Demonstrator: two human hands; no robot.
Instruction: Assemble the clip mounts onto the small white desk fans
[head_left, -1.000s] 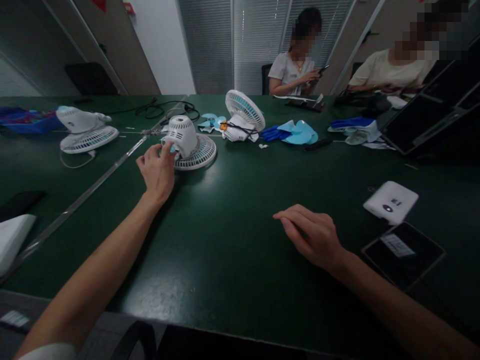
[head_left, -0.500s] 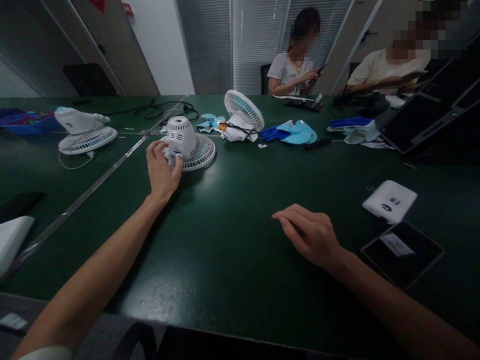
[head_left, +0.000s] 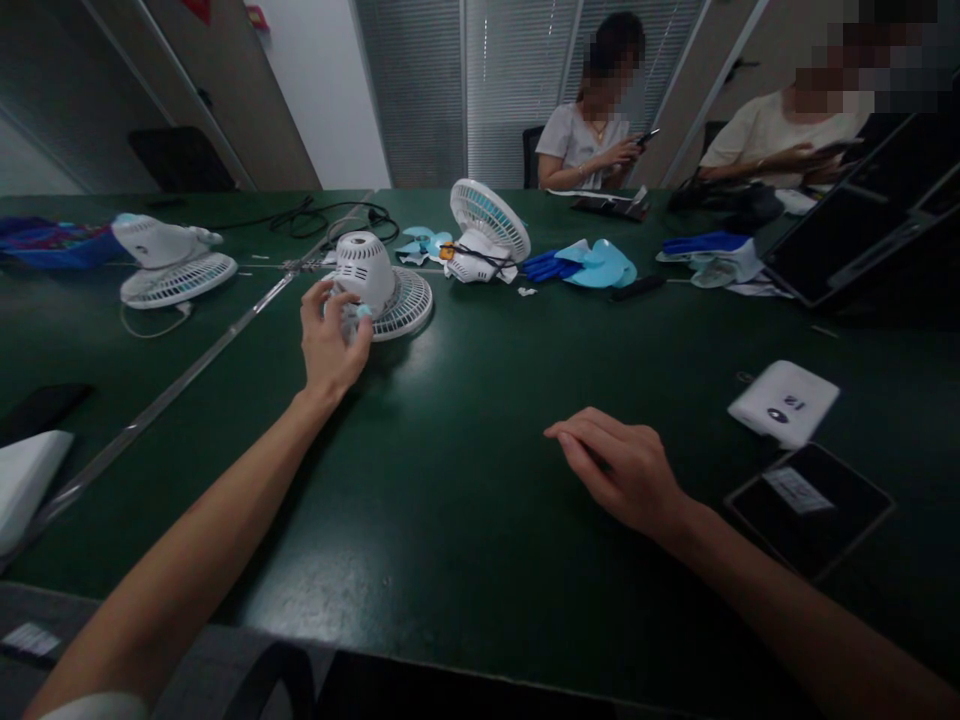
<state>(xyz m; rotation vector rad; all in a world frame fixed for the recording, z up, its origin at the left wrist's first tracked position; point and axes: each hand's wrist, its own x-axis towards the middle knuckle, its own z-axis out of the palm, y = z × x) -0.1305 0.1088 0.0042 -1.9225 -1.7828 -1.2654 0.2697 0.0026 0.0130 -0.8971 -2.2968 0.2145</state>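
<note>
My left hand [head_left: 334,340] is at a white clip fan [head_left: 364,272] lying grille-down on the green table. Its thumb and fingers curl around the fan's near side, by a small light-blue part; the palm side of the grip is partly hidden. Resting on the table to the right, my right hand [head_left: 619,465] has its fingers loosely bent and pressed together, with nothing seen in them. A second white fan [head_left: 484,235] with a dark cord lies tilted further back. A third fan [head_left: 176,262] sits face-down at the left.
Light-blue fan blades [head_left: 604,265] and blue gloves [head_left: 551,265] lie at the back. A white box [head_left: 784,403] and a black flat panel [head_left: 810,510] are at right, beneath a large dark case [head_left: 862,220]. A metal strip [head_left: 187,375] crosses the left side. Two people sit opposite.
The fingers of my left hand have shifted and spread slightly at the fan. My right hand stays where it was. The view has moved a little.
</note>
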